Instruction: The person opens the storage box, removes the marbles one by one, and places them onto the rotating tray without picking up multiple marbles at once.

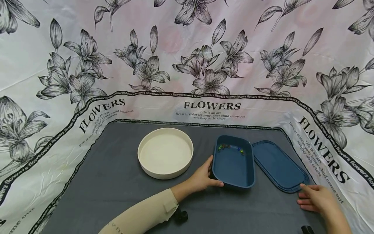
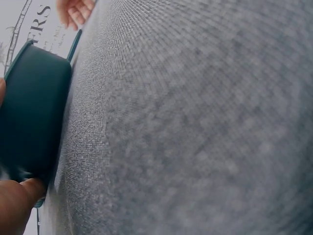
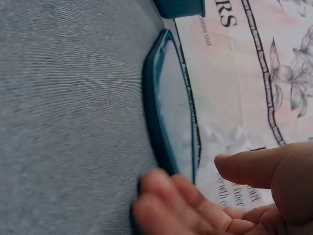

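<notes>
A blue rectangular container (image 1: 233,165) stands on the grey cloth with several small glass marbles (image 1: 224,147) near its far end. My left hand (image 1: 204,177) grips its left side, the thumb at the near left corner and the fingers round the side wall. To the right lies the flat blue lid (image 1: 280,165), its far corner close beside the container. My right hand (image 1: 317,198) is at the lid's near right corner, fingertips right by its edge. In the right wrist view the thumb (image 3: 249,169) stands apart from the loosely bent fingers (image 3: 168,200), with nothing between them.
A round cream dish (image 1: 165,153) with a low wall stands left of the container. Printed flower fabric (image 1: 213,110) borders the grey cloth (image 1: 111,185) at the back and sides. A small black object (image 1: 181,216) shows beside the left sleeve.
</notes>
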`<state>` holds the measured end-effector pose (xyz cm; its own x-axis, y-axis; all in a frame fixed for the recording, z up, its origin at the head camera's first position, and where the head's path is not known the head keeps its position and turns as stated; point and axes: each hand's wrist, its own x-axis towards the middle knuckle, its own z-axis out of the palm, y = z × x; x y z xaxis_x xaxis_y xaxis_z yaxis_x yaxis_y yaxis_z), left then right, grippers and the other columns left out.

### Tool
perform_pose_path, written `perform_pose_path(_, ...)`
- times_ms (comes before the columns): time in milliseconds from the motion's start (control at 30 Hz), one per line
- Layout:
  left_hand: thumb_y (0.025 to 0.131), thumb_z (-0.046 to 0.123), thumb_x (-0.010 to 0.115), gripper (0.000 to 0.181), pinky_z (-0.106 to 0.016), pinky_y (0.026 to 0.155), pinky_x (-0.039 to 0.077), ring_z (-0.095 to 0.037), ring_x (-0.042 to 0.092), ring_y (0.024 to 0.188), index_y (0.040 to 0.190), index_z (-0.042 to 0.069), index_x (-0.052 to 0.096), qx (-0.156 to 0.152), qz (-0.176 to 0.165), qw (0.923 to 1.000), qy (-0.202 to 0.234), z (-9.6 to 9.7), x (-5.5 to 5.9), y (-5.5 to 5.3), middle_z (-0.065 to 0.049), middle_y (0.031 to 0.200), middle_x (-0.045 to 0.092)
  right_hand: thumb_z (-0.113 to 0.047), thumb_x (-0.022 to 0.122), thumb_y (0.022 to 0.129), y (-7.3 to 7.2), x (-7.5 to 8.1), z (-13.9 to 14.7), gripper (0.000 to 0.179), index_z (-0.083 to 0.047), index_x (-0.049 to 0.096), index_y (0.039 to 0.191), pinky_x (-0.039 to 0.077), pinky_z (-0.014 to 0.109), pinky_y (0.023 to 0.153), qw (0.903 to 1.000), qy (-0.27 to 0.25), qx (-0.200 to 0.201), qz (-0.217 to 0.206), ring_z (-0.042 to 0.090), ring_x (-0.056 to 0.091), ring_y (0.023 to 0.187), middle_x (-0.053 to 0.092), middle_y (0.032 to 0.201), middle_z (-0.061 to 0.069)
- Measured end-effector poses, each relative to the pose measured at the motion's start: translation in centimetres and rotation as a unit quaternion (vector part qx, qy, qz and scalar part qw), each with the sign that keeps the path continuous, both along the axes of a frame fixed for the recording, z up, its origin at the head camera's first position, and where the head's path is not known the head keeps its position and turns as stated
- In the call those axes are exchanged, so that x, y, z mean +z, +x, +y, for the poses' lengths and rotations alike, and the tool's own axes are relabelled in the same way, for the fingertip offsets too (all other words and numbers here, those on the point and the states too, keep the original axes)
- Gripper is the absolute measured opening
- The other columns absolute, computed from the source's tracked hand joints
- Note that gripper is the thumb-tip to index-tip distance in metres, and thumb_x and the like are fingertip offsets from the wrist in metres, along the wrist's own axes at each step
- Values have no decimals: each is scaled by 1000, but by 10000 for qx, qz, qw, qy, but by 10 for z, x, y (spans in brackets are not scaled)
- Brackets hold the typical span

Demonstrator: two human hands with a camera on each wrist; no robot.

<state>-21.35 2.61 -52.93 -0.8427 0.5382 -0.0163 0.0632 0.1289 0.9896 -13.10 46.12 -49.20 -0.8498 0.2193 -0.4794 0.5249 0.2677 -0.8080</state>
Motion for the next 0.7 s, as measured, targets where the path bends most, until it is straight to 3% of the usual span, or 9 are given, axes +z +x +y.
perform_pose_path(167,80,11,90,121,-37,114,45,-32,34,152,165,4,4,-12,70,10000,-50,1,0,-2,-18,169,21,-39,48,108,-4,8,0,74,25,31,141,64,41,63,9893,1392,322,309,21,75,70,76,84,6)
perform_pose_path(300,80,10,89,120,-38,113,46,-34,36,150,165,4,4,-5,127,9999,1,1,-1,-2,-20,168,21,-50,49,106,-10,13,-5,80,20,37,142,63,36,62,9764,1979,571,647,16,74,73,76,98,18)
perform_pose_path(367,80,11,89,120,-38,113,46,-34,35,151,165,4,4,-25,159,9999,17,1,-1,-2,-20,168,21,-54,48,105,-12,15,-9,81,17,39,143,63,34,64,9717,2118,690,782,13,73,75,74,108,24)
perform_pose_path(500,80,10,89,120,-40,113,46,-35,34,151,165,5,5,-40,174,9998,47,1,0,-2,-20,169,20,-57,44,106,-18,21,-16,82,15,39,146,63,33,68,9714,2047,788,907,10,73,81,69,121,29)
perform_pose_path(700,81,14,90,119,-41,116,42,-34,31,152,166,6,7,44,315,9995,-67,-1,6,-5,-17,170,17,-49,45,108,-24,30,-28,74,13,39,147,63,34,69,9705,1878,708,1334,3,70,81,67,124,30)
